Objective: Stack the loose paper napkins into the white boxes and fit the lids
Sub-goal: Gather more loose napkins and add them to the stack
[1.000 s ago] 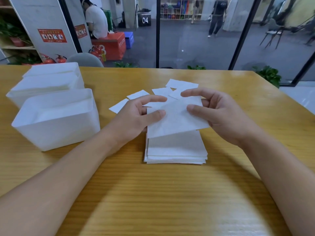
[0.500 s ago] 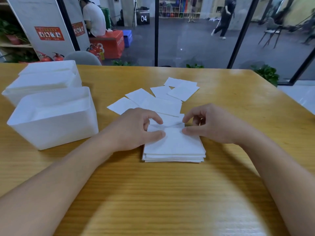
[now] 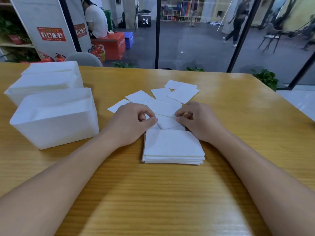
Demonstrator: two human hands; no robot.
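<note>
Wooden table [image 3: 221, 106] (2 red extinguishers [image 3: 52, 57])

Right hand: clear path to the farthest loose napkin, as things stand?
Probably yes. The farthest napkin lies flat beyond the right hand with only other loose napkins between. But the hand pinches a napkin and would need to release it first.

**Table layout**

I see the stack [image 3: 173, 147] on the table [image 3: 238, 116], near the middle. Loose napkins [image 3: 183, 94] lie spread behind it. My left hand [image 3: 129, 123] and right hand [image 3: 201, 121] sit at the stack's far edge, one each side. Two boxes [image 3: 54, 121] stand left, one behind the other.
</note>
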